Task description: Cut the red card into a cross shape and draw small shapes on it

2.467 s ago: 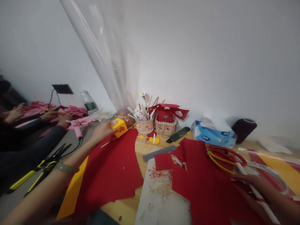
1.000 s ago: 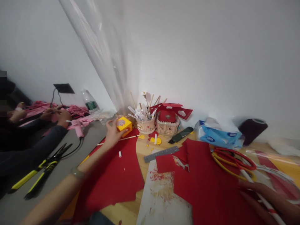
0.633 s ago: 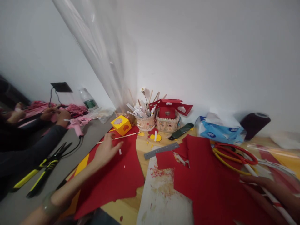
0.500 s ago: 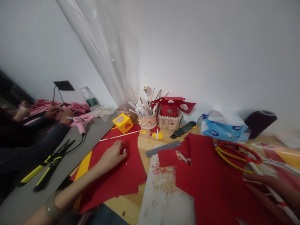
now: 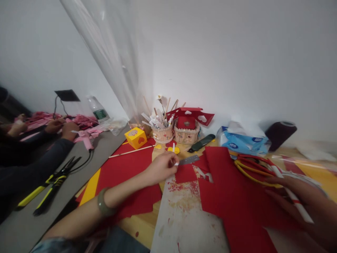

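Observation:
My left hand hovers over the near end of the steel ruler, fingers pinched. Between its fingertips shows a small white piece, too small to name. At the right edge, my right hand, blurred, has a slim white pen-like stick with a red band between its fingers. Under that hand spreads a large red sheet with cut edges, partly over a stained white board. Another red sheet lies beneath my left forearm.
Behind stand a yellow box, a basket of glue sticks and sticks, and a basket with a red box. A green cutter, tissue pack and red-and-yellow-handled tool lie nearby. Another person's hands work left, near yellow-handled pliers.
My left hand has moved right, from above the left red sheet to the ruler, still pinching the small white piece. My right hand keeps the white stick. The view has shifted slightly.

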A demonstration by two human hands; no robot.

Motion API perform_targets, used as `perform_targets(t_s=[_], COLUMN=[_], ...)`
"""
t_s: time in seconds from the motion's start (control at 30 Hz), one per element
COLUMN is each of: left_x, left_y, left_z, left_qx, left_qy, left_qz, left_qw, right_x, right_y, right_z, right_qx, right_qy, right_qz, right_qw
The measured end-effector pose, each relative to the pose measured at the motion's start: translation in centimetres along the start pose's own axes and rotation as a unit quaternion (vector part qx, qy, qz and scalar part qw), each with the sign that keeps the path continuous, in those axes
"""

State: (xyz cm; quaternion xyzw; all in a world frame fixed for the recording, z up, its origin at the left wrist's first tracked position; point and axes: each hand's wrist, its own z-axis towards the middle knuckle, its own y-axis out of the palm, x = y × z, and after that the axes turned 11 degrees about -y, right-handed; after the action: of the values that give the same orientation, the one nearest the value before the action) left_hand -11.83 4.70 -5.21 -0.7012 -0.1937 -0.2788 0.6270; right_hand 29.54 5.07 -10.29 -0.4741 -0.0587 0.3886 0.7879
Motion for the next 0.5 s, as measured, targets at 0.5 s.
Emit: perform_targets(t_s=[0.5], left_x=[3.1], left_y=[3.5], left_z=[5.1], left_qx=[-0.057], left_qy=[0.040], left_qz=[0.010], left_qw=[0.998], right_x=[-5.7], right_y=[-2.9], right_z=[0.5], right_qx=[0.119], right_qy=[0.120], right_qz=[0.012], right_qw=[0.986])
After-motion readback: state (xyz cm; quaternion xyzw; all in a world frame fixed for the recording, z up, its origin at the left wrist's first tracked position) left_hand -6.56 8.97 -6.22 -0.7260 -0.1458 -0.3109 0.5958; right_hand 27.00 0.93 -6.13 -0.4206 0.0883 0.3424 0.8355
